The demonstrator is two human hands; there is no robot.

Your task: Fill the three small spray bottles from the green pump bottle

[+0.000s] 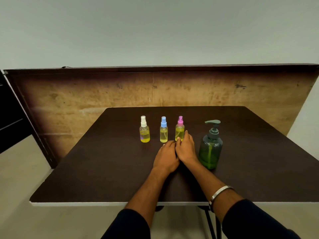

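Both hands rest on the bench [86, 178] grasping nothing — left hand [166, 156] flat, right hand [185, 150] touching the capped, part-filled pink-capped spray bottle [179, 129]. A careless lift could topple it toward the blue-capped spray bottle [163, 130] or green pump bottle [210, 149] — the white-capped spray bottle [144, 130] stands clear.

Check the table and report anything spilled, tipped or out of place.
Nothing stands out. The three spray bottles stand upright in a row, capped, beside the upright green pump bottle. No spill shows on the table.

Lighting: dim, even, soft; no glare. Shadows: faint, beneath hands on dark table [103, 169]. Focus: slightly soft throughout. Distortion: wide-angle bending at frame edges; corners darkened.
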